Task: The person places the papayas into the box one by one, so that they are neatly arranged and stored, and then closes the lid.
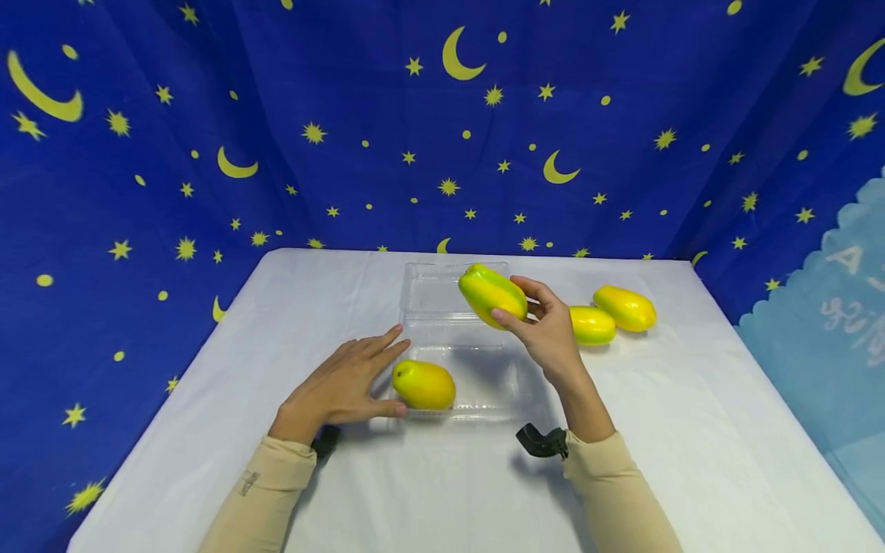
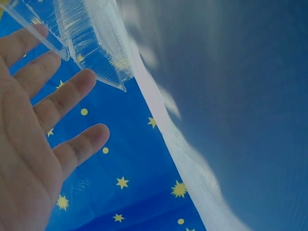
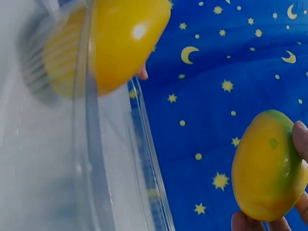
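Note:
My right hand (image 1: 549,330) grips a yellow-green mango (image 1: 492,296) between thumb and fingers, raised above the clear plastic clamshell box (image 1: 484,412). The same held mango (image 3: 267,166) shows at the lower right of the right wrist view. Another mango (image 1: 424,385) lies in the left part of the box's near half. My left hand (image 1: 342,384) is spread at the box's left side, its thumb by the near left corner. In the left wrist view, the left hand's fingers (image 2: 67,103) are straight and apart, close to the box's edge (image 2: 113,82).
Two more mangoes, one nearer (image 1: 592,326) and one farther (image 1: 625,309), lie on the white table (image 1: 691,430) beyond my right hand. The box's lid half (image 1: 432,290) lies folded back toward the far edge. A blue star-and-moon curtain (image 1: 387,107) hangs behind the table.

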A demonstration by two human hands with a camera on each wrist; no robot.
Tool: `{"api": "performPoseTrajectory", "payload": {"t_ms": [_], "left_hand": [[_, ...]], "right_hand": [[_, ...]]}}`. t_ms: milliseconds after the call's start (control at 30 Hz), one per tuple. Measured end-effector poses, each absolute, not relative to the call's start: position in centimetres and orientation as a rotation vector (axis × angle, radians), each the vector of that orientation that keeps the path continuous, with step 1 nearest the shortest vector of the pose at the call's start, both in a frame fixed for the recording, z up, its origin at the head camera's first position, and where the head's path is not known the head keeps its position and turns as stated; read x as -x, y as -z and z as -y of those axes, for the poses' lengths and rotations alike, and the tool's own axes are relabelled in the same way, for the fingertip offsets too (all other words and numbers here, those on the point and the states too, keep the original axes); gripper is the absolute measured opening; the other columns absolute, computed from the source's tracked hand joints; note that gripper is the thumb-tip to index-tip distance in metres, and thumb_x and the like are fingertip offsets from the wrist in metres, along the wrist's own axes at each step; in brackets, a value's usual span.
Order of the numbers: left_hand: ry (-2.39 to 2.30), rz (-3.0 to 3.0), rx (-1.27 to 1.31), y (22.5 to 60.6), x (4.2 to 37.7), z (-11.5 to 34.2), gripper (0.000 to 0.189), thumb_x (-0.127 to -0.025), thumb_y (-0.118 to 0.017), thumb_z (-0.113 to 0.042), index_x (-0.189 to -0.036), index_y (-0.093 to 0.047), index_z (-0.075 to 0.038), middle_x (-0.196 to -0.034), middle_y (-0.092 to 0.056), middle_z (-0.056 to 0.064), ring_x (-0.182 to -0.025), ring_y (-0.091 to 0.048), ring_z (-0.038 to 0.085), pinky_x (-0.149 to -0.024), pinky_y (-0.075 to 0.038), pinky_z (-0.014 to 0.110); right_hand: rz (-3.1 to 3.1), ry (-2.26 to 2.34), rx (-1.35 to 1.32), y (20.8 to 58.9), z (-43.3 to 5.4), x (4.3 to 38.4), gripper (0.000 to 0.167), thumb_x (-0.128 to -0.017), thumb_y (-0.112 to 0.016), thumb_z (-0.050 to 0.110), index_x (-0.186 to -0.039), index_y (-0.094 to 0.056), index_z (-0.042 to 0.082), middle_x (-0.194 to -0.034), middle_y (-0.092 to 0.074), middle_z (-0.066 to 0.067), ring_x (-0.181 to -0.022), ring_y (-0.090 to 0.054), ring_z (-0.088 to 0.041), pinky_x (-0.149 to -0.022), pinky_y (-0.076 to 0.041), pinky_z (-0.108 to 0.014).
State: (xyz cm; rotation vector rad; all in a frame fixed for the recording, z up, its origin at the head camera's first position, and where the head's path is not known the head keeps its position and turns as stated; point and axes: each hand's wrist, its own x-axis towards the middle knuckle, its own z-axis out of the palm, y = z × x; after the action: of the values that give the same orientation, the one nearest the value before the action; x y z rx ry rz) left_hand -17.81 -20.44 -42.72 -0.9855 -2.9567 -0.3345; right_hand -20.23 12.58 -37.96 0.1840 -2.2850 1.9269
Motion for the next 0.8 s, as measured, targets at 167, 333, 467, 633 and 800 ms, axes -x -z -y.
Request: {"api": "performPoseTrajectory", "payload": {"t_ms": [167,333,467,633,800], "left_hand": [[0.350,2.968,0.952,42.6,17.7,20.6,0.102,-0.080,-0.059,-0.080,-0.160,-0.026,-0.028,-0.170,-0.015,-0.004,-0.150,-0.033,0.030,-0.120,-0.028,0.061],[0.355,2.968,0.941,42.6,17.5,20.6,0.102,-0.079,-0.059,-0.081,-0.160,-0.027,-0.027,-0.169,-0.019,-0.004,-0.150,-0.034,0.029,-0.119,-0.028,0.061],[0.345,2.969,0.941,42.8,17.5,20.4,0.102,-0.079,-0.058,-0.082,-0.160,-0.027,-0.028,-0.169,-0.019,-0.004,-0.150,-0.034,0.029,-0.119,-0.028,0.061],[0.342,2.991,0.920,42.7,17.6,20.4,0.103,-0.079,-0.056,-0.083,-0.160,-0.025,-0.029,-0.169,-0.017,-0.005,-0.150,-0.033,0.029,-0.120,-0.026,0.063],[0.347,3.016,0.889,42.6,17.5,20.5,0.104,-0.079,-0.054,-0.085,-0.161,-0.023,-0.029,-0.169,-0.015,-0.007,-0.151,-0.031,0.028,-0.120,-0.025,0.063]], "right_hand": [[2.289,-1.954,-0.190,38.1,-10.9,20.2,0.065,-0.084,-0.083,0.025,-0.141,-0.055,0.013,-0.139,-0.056,-0.005,-0.120,-0.058,-0.024,-0.090,-0.054,-0.018],[2.276,-2.010,-0.206,38.6,-9.4,20.2,0.064,-0.084,-0.083,0.023,-0.141,-0.055,0.012,-0.138,-0.056,-0.006,-0.121,-0.059,-0.024,-0.092,-0.056,-0.022],[2.278,-2.053,-0.197,39.1,-8.5,20.0,0.062,-0.086,-0.082,0.021,-0.141,-0.055,0.012,-0.138,-0.055,-0.007,-0.123,-0.059,-0.026,-0.093,-0.057,-0.025],[2.316,-2.068,-0.165,39.7,-7.3,19.8,0.061,-0.086,-0.081,0.021,-0.141,-0.055,0.013,-0.139,-0.054,-0.006,-0.126,-0.059,-0.027,-0.090,-0.059,-0.030],[2.365,-2.023,-0.172,40.4,-6.2,19.9,0.061,-0.085,-0.082,0.027,-0.140,-0.056,0.014,-0.137,-0.054,-0.011,-0.123,-0.059,-0.031,-0.091,-0.059,-0.034]]}}
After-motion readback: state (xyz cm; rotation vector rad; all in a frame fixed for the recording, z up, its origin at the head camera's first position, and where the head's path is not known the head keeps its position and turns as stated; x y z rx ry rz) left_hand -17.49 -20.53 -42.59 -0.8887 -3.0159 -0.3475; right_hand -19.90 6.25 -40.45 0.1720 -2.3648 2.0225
